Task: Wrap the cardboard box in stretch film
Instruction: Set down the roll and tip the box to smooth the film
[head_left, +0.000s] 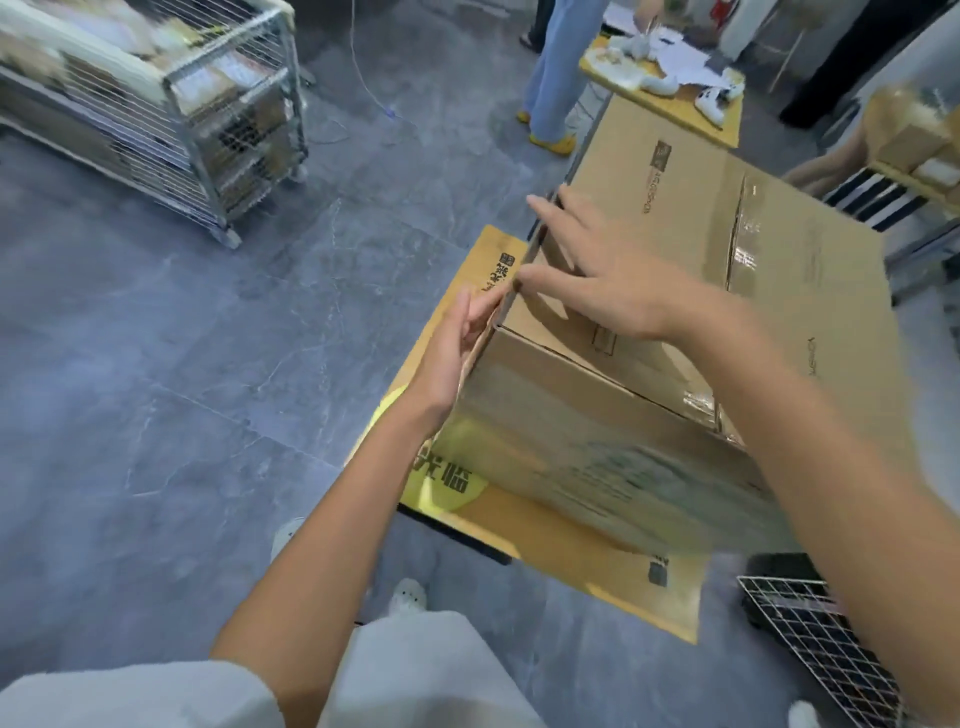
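Head view, cardboard box (675, 291) between left hand (457, 353), right hand (608, 275)

Person is wearing pale grey-white trousers (415, 670) and white shoes (408, 595) with perforated uppers. Both forearms are showing bare, no sleeves reaching into view. Left hand (452, 353) and right hand (613, 275) are showing no gloves or rings.

The cardboard box (675, 291) is plain brown with dark print. The worktop (571, 561) is yellow-orange with black characters. The floor (182, 364) is grey, marbled. A chair (878, 200) is black-and-white striped.
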